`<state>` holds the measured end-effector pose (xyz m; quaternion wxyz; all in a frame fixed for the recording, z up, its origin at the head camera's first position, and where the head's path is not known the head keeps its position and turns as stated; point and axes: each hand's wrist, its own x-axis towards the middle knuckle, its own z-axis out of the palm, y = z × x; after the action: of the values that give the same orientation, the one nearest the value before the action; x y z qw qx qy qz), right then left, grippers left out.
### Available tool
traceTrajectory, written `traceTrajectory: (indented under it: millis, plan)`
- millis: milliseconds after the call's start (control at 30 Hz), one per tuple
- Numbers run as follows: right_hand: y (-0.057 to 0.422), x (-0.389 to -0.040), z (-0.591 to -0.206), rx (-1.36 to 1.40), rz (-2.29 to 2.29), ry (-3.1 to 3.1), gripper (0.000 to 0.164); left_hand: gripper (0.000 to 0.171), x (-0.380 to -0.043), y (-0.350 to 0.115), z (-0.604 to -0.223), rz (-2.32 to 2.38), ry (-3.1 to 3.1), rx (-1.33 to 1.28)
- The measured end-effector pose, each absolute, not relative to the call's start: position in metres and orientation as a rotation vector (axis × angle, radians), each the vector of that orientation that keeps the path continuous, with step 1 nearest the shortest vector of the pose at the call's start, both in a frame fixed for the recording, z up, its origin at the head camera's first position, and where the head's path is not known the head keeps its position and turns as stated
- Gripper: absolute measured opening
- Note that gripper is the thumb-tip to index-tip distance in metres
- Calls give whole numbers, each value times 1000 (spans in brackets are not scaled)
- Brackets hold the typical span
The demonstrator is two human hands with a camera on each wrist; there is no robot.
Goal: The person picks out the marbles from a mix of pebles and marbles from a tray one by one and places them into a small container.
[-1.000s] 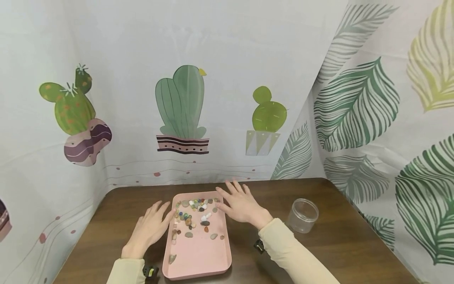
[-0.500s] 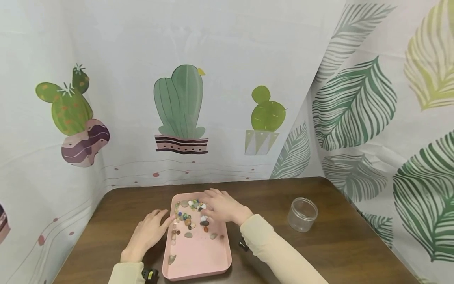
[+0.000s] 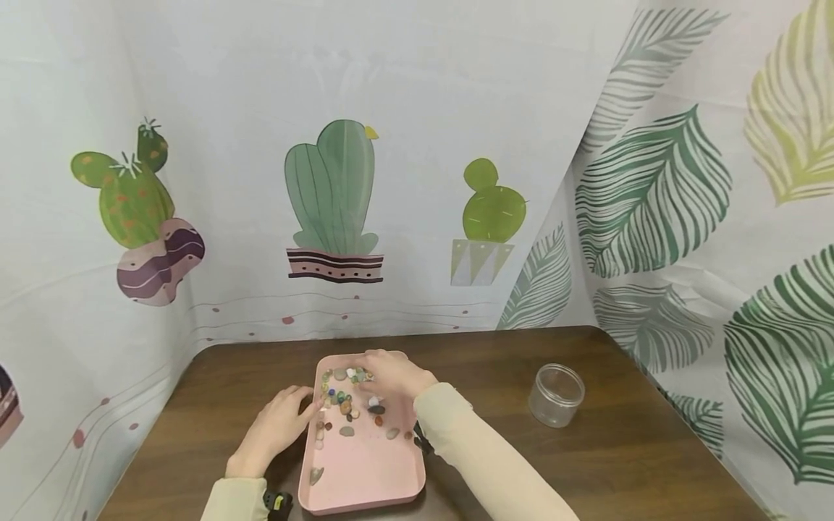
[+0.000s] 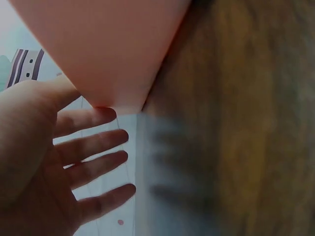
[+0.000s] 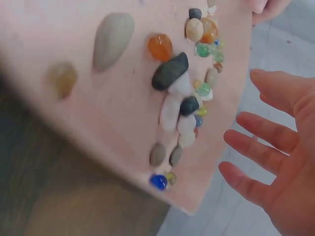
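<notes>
A pink tray point(image 3: 365, 470) holds pebbles and glass marbles, mostly towards its far end. My left hand point(image 3: 274, 427) is at the tray's left side, its thumb over the rim and its fingers straight along the outside in the left wrist view. Over the far right part of the tray reaches my right hand point(image 3: 391, 373), covering some of the stones. Its fingers point(image 5: 263, 152) are spread and loosely bent in the right wrist view, with nothing between them. That view also shows a dark stone point(image 5: 170, 73), an orange stone point(image 5: 160, 47) and a blue marble point(image 5: 158, 182).
A clear round jar point(image 3: 556, 396) stands on the brown wooden table point(image 3: 625, 449), right of the tray. Behind the table hangs a white cloth point(image 3: 417, 217) printed with cacti and leaves.
My right hand has moved left and down from the tray's right rim to over the far stones. The left hand has shifted slightly down along the left rim.
</notes>
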<state>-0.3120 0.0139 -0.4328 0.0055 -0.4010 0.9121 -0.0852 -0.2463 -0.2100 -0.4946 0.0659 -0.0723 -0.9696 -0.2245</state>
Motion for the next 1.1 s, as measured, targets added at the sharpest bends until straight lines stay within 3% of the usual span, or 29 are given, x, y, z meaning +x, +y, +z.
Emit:
traceTrajectory:
  millis: [467, 700, 1100]
  plan:
    - [-9, -319, -454, -988, -521, 2754, 24, 31, -252, -209, -501, -879, -2864, -227]
    - [-15, -319, -461, -995, -398, 2820, 19, 19, -253, -209, -502, -955, -2862, -192]
    - [-18, -319, -469, -1043, -383, 2848, 8, 16, -251, -210, -500, -992, -2847, -199]
